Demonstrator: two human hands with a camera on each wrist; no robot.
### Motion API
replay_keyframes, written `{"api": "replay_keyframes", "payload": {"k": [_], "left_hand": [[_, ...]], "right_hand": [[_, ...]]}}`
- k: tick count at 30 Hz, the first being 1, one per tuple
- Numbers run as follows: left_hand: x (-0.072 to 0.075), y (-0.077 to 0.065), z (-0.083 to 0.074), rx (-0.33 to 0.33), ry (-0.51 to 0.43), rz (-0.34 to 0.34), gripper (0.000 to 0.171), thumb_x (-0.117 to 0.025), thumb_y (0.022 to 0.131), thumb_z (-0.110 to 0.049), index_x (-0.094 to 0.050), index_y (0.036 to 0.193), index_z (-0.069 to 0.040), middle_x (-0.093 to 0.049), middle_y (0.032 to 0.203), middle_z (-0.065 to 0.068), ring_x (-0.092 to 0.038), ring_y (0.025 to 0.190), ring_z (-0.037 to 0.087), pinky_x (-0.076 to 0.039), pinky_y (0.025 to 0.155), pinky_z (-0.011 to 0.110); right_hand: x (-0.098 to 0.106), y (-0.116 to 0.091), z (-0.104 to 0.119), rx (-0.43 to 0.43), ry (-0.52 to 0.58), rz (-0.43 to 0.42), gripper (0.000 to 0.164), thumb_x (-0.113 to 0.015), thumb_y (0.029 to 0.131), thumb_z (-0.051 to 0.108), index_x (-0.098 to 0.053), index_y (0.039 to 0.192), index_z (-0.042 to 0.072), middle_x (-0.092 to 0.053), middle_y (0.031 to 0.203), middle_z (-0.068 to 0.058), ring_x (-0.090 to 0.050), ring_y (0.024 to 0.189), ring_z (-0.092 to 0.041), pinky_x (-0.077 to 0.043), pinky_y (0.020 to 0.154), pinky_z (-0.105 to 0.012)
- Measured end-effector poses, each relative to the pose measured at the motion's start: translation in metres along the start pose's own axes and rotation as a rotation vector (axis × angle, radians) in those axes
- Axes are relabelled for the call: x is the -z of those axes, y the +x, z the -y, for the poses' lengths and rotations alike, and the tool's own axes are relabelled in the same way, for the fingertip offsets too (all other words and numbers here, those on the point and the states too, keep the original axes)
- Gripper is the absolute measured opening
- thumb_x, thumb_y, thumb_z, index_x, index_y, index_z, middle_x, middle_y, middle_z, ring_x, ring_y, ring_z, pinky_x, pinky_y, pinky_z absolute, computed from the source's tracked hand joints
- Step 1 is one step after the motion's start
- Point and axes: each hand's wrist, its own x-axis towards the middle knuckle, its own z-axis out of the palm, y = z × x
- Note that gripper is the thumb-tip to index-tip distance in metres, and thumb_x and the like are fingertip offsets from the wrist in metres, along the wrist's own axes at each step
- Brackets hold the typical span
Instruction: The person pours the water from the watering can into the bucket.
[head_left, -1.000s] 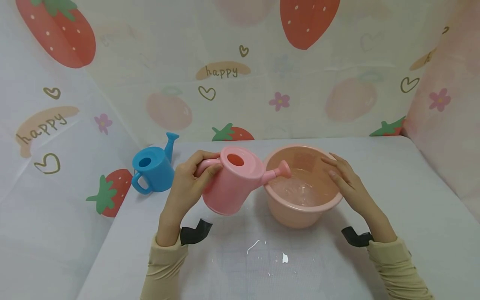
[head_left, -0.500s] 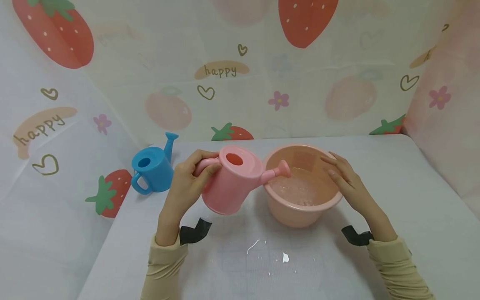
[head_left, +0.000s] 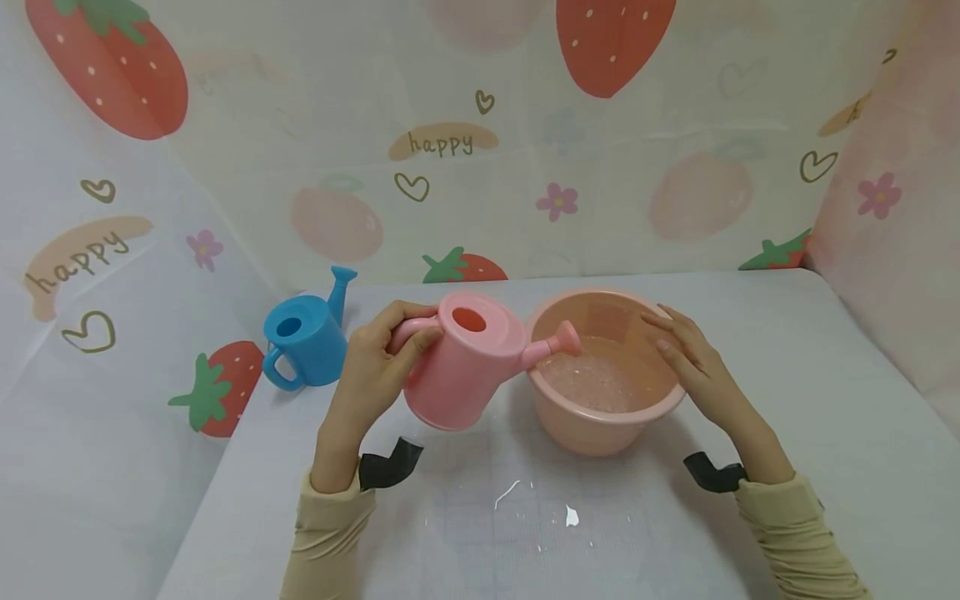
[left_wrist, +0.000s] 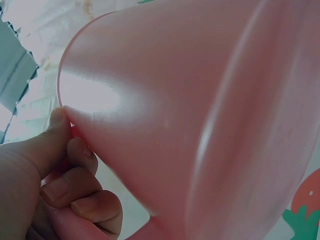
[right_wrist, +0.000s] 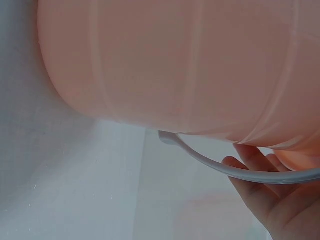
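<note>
My left hand (head_left: 381, 358) grips the handle of a pink watering can (head_left: 457, 367), thumb on top and fingers curled underneath. The can is raised and tilted, its rose (head_left: 568, 338) over the inside of a peach-coloured plastic bucket (head_left: 592, 429). Water (head_left: 592, 382) lies in the bucket, its surface rippled below the rose. On the bucket's right side, my right hand (head_left: 693, 362) holds the rim between thumb and fingers. The right wrist view shows a grey curved handle (right_wrist: 240, 173) hanging across those fingers, beside the bucket's outer wall.
A blue watering can (head_left: 307, 342) stands at the back left of the white-covered table (head_left: 795, 358), spout pointing up. Small wet spots (head_left: 572, 517) shine on the near part of the cover. Strawberry-printed cloth (head_left: 622, 167) closes off the back and sides.
Ripples on the water in the bucket shift from frame to frame. Both hands, the pink watering can and the bucket keep the same position.
</note>
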Motion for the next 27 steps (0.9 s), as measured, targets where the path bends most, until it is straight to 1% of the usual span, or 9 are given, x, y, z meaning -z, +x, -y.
{"api": "replay_keyframes", "payload": {"k": [6,17,27], "left_hand": [[-0.0002,0.0002,0.0007,0.003,0.003,-0.002,0.027,-0.063,0.088,-0.021,-0.060,0.112,-0.010,-0.067,0.102,0.002,-0.061,0.089,0.011,-0.053,0.075,0.022],[-0.0013,-0.0016,0.0013,0.000,-0.008,-0.008,0.026,-0.063,0.088,-0.021,-0.061,0.112,-0.011,-0.067,0.103,0.001,-0.062,0.089,0.010,-0.052,0.075,0.021],[-0.0024,-0.0019,0.0006,0.006,-0.011,-0.010,0.027,-0.063,0.088,-0.021,-0.061,0.113,-0.012,-0.067,0.102,0.001,-0.062,0.088,0.010,-0.053,0.074,0.023]], "right_hand": [[-0.0001,0.0001,0.0006,-0.010,-0.002,0.000,0.040,-0.042,0.098,0.021,-0.043,0.139,0.018,-0.023,0.151,-0.007,-0.018,0.139,-0.033,-0.021,0.100,-0.068],[-0.0008,0.0007,-0.0005,-0.011,-0.006,0.000,0.040,-0.042,0.098,0.022,-0.043,0.139,0.018,-0.023,0.151,-0.007,-0.018,0.139,-0.032,-0.021,0.101,-0.067],[-0.0003,0.0007,-0.0010,-0.011,-0.009,0.000,0.041,-0.042,0.098,0.022,-0.042,0.139,0.019,-0.023,0.151,-0.006,-0.018,0.139,-0.032,-0.022,0.100,-0.068]]}}
